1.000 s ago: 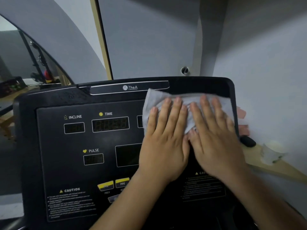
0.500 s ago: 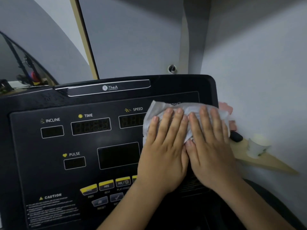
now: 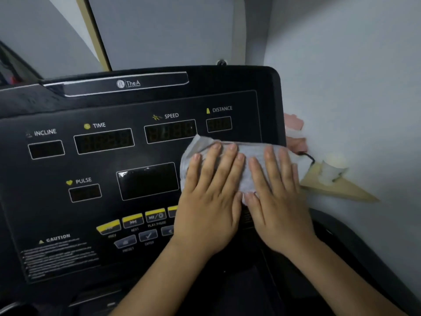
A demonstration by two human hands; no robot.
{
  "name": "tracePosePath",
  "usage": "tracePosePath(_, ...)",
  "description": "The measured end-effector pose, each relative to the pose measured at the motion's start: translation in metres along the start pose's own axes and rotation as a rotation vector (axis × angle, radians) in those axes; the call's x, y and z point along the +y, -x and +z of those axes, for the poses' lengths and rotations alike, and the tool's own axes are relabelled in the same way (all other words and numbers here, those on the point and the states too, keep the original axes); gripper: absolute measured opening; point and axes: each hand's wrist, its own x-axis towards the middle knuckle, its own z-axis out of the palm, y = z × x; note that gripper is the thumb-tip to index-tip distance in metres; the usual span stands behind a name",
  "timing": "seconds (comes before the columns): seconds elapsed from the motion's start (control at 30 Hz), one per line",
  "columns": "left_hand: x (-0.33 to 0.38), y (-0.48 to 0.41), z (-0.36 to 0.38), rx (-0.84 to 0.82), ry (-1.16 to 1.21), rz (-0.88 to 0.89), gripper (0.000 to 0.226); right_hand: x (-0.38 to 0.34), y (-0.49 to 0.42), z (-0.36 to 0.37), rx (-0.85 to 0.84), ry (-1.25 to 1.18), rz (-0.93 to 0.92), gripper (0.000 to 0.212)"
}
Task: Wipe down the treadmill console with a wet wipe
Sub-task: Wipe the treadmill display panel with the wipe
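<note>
Left hand (image 3: 210,199) and right hand (image 3: 276,201) lie side by side, fingers straight and flat, pressing a white wipe (image 3: 230,156) against the black console (image 3: 114,169) near its right edge — just below the SPEED and DISTANCE displays. Yellow buttons (image 3: 133,220) sit left of the left wrist. Beyond the right edge, a white cup (image 3: 331,171) stands on a wooden shelf (image 3: 341,190).

**Lettering on the console**

The black plastic treadmill console (image 3: 54,106) carries "TheA" on its silver-edged top strip (image 3: 159,80). White labels INCLINE, TIME, SPEED, DISTANCE and PULSE stand over dark display windows (image 3: 104,141). CAUTION heads blurred small print at the lower left. Under the yellow-topped buttons (image 3: 132,218) stand NEXT and PLAY/PAUSE.
</note>
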Motion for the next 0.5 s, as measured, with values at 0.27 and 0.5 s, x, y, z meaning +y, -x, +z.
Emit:
tracePosePath(0.27,-0.001,-0.025,-0.015,0.016,0.070,-0.059,0.059,-0.010,-0.049,-0.022,0.031,0.079,0.024,0.059)
tracePosePath(0.5,0.000,0.046,-0.007,-0.046,0.072,-0.069,0.063,-0.025,0.014,0.001,-0.066,0.133,-0.074,0.064)
